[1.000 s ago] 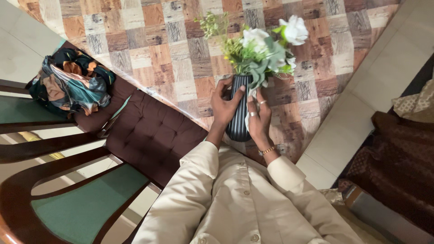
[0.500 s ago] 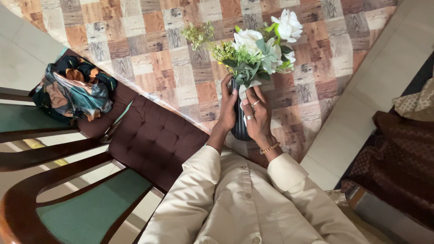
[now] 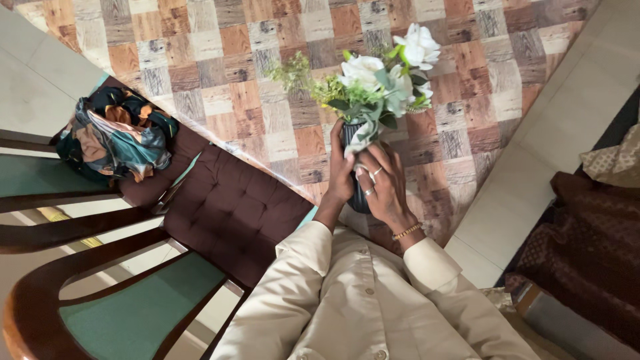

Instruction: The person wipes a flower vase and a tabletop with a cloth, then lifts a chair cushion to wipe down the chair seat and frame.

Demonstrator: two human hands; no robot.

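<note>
The dark ribbed vase of white flowers is clasped between the left hand and right hand, fingers wrapped around it, near the desk edge; top-heavy, it might be tipped off by a loosened hold

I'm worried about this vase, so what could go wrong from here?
1. The vase is tall, narrow and top-heavy with flowers, and it is near the table corner; if the left hand or right hand loosens, it could tip off onto the floor.
2. The right hand's fingers are close to the leaves, so a stem could get bent.
</note>
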